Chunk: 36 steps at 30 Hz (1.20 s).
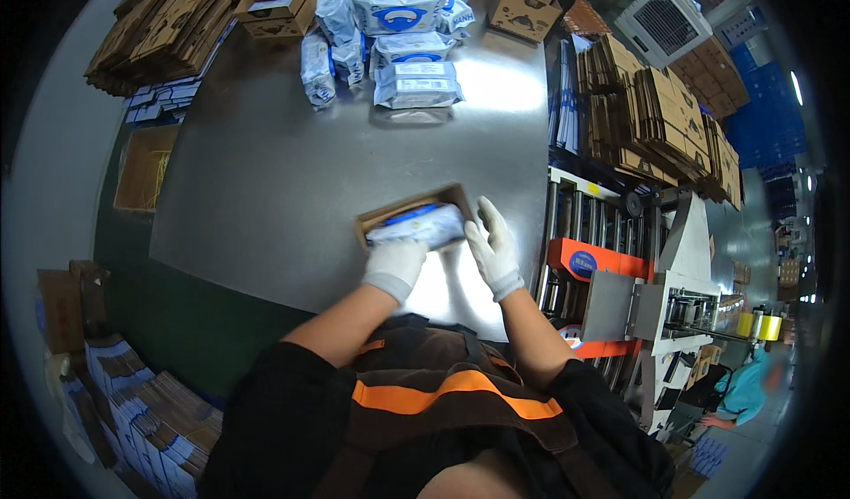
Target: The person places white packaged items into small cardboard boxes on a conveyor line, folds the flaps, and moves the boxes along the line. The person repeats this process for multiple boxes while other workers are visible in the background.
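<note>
A dark, shiny tabletop [257, 162] fills the middle of the frame. Beyond its edges are big stores of folded cardboard: one stack of flattened cartons [168, 34] at the upper left and another row of cartons [664, 109] at the upper right, so plenty of cardboard is not yet made up. At the top centre lies a heap of packets [403, 46], white and blue, piled loosely and in no box.

Near the frame's centre sits a shallow brown box [459, 200], already folded into shape, tilted in the picture and open on top. Inside it is a white and blue packet [427, 226], somewhat blurred; it looks largely in, though whether it lies fully flat I cannot tell. Closing the box appears undone.

The gloved left hand [396, 263] is at the box's near left side, against the packet; its fingers are hidden and smeared, so I cannot tell whether they grasp or only press. The gloved right hand [494, 249] stands beside the box's right end, its fingers spread and released, gripping nothing.
</note>
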### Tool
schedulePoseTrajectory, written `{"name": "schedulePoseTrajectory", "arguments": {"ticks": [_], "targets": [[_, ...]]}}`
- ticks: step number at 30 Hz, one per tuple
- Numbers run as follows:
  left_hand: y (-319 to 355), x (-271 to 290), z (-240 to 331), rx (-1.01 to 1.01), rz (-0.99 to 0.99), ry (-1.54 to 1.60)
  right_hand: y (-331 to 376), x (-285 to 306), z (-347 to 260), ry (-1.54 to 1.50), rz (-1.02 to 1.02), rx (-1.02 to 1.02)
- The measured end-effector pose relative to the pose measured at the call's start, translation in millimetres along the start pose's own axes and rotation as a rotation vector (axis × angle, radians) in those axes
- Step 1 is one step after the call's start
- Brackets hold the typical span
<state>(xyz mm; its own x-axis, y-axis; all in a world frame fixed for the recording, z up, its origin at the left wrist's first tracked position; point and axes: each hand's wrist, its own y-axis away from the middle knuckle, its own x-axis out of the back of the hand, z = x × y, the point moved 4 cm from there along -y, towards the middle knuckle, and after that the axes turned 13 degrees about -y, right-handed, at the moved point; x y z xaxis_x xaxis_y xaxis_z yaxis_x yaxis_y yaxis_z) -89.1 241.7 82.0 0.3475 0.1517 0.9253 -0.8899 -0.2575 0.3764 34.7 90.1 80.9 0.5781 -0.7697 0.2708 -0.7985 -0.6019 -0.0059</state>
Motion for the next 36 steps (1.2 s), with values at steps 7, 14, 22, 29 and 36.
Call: {"name": "schedulePoseTrajectory", "arguments": {"ticks": [7, 14, 22, 29, 36], "targets": [[40, 39, -55, 0.033, 0.815, 0.374, -9, -19, 1, 0.078, 0.210, -0.025], [-2, -3, -72, -0.177, 0.317, 0.660, -52, -61, -24, 0.436, -0.695, -0.478], [-22, -54, -119, 0.471, 0.392, 0.853, -39, -111, -52, 0.656, -0.476, 0.120], [-30, -67, -2, -0.055, -0.094, 0.894, 81, 8, 14, 0.704, -0.087, 0.297], [-58, -100, 205, -0.228, -0.305, 0.991, 163, 156, 73, 0.825, 0.291, 0.070]]}}
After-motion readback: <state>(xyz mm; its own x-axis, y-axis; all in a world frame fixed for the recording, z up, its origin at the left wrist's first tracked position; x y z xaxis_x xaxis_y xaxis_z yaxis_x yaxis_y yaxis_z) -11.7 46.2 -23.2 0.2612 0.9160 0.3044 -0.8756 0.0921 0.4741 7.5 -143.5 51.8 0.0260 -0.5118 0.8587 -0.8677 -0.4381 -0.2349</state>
